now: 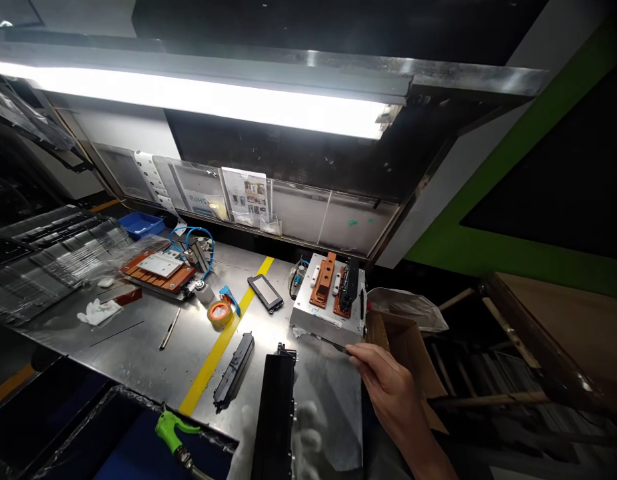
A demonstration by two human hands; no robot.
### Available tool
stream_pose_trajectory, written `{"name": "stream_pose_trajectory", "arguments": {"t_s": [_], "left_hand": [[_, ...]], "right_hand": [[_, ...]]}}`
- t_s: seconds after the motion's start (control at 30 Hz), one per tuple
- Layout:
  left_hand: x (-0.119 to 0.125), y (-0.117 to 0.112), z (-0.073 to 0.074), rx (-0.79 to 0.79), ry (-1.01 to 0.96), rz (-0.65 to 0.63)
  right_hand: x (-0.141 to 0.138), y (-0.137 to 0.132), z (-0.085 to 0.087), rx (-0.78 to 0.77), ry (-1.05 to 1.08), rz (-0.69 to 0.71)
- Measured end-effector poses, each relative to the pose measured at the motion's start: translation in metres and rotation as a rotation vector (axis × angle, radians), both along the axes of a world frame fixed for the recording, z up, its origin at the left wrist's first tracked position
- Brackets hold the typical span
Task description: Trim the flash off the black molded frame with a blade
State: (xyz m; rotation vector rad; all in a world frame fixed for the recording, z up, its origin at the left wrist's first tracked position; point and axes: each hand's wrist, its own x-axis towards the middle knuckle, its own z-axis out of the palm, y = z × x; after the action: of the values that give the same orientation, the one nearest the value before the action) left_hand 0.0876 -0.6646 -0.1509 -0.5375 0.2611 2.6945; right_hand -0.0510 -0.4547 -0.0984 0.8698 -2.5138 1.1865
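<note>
My left hand (309, 435), in a pale glove, is wrapped round a long black plastic part (272, 417) at the bottom centre. Its fingers show on the right side of the part. My bare right hand (388, 381) is closed in a pinch by the front right corner of a metal fixture (321, 323). A thin dark tip shows at the fingertips, too small to name. On top of the fixture sit brown blocks (323, 280) and a black part (348, 287). Another long black part (233, 372) lies on the bench to the left of the held one.
A flat black frame with a pale panel (265, 293), an orange tape roll (220, 313) and a knife-like tool (169, 329) lie on the metal bench (153, 360). A green air gun (172, 430) hangs at the front edge. A cardboard box (396, 340) stands right of the fixture.
</note>
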Motion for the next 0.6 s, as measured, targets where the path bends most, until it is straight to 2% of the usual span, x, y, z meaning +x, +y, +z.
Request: {"name": "stream_pose_trajectory", "arguments": {"t_s": [0.1, 0.23, 0.37, 0.5, 0.6], "left_hand": [[-0.019, -0.005, -0.004, 0.02, 0.001, 0.005], [-0.031, 0.007, -0.004, 0.037, -0.077, -0.06], [-0.026, 0.018, 0.002, -0.007, -0.125, 0.092], [-0.018, 0.015, 0.002, -0.04, -0.119, 0.14], [-0.019, 0.013, 0.0, -0.074, -0.105, 0.232]], "right_hand": [[0.01, -0.004, 0.018, 0.03, 0.12, 0.086], [0.015, -0.011, 0.029, 0.098, 0.208, 0.173], [0.015, -0.018, 0.03, 0.133, 0.192, 0.191], [0.016, -0.02, 0.031, 0.157, 0.148, 0.225], [0.017, -0.023, 0.034, 0.173, 0.137, 0.221]]}}
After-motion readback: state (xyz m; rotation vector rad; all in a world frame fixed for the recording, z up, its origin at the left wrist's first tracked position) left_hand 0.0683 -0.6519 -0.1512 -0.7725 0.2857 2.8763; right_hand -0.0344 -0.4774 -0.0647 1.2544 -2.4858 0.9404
